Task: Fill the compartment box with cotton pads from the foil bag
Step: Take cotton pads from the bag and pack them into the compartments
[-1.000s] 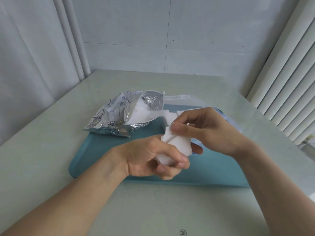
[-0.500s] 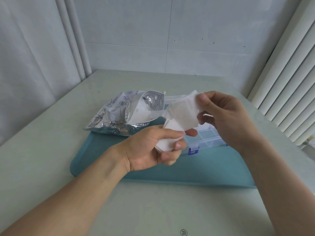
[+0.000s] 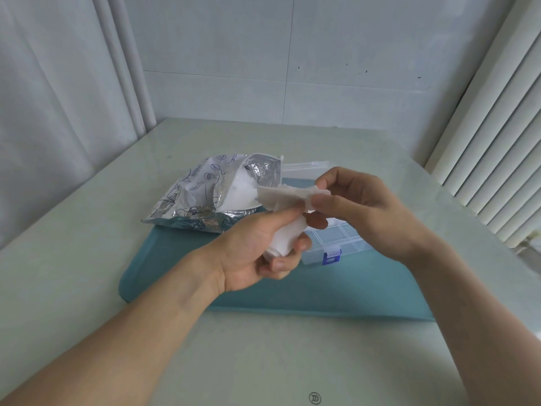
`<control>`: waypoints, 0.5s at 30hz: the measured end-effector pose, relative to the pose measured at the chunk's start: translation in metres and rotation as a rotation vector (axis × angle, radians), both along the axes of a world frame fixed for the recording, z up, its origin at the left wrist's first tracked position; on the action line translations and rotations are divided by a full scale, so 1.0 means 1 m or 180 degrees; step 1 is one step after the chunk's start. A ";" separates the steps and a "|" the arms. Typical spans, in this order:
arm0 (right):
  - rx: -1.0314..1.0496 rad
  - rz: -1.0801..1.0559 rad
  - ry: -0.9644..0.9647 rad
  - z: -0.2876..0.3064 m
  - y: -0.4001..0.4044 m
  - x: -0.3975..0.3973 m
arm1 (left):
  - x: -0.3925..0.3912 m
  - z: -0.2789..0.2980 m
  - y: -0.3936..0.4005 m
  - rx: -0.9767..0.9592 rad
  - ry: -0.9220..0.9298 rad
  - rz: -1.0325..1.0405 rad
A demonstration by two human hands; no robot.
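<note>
At the far left of the teal mat (image 3: 181, 276) lies the foil bag (image 3: 205, 197), on its side with its torn mouth turned toward the middle, a white mass of cotton pads (image 3: 240, 194) showing inside, so plenty of stock is left in it; next comes the left hand (image 3: 254, 247), raised above the mat, its fingers curled around a small stack of pads (image 3: 285, 238) held in the palm, the thumb lying along the top of that stack; just above it a single cotton pad (image 3: 284, 197) is stretched flat, pinched at its right end between thumb and forefinger of the right hand (image 3: 357, 206), whose other fingers curl loosely, while the pad's left edge meets the left thumb tip; beneath and behind the hands sits the clear compartment box (image 3: 342, 238), lid thrown back, its blue latch (image 3: 330, 256) facing the person; the few compartments in view look empty, though the hands hide most of the box; by my reading the filling has hardly begun: one pad is being peeled off for placing, and nearly every cell awaits pads.
</note>
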State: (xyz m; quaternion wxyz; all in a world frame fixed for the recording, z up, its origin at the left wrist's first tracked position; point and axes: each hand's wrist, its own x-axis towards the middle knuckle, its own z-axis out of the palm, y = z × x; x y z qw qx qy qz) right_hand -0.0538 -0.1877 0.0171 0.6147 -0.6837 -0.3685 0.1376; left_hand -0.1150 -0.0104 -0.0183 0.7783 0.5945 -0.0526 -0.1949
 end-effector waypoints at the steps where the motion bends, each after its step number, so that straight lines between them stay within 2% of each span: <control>1: 0.0029 -0.0001 -0.0015 0.000 0.001 -0.001 | -0.001 0.000 0.000 0.0051 -0.0028 -0.0035; 5: -0.0039 -0.0435 -0.0190 -0.003 0.008 -0.005 | -0.003 -0.003 -0.003 0.0270 -0.0071 -0.0210; 10: 0.0461 -0.1231 -0.0105 -0.002 0.004 0.004 | -0.003 0.001 -0.002 0.0074 0.0083 -0.0170; 12: 0.0709 -0.1134 0.0082 0.004 -0.004 0.010 | -0.003 0.004 0.000 -0.0168 0.0227 -0.0175; 15: 0.0614 -0.0552 0.0174 0.009 -0.012 0.010 | -0.003 0.008 0.000 -0.0567 0.0471 -0.0288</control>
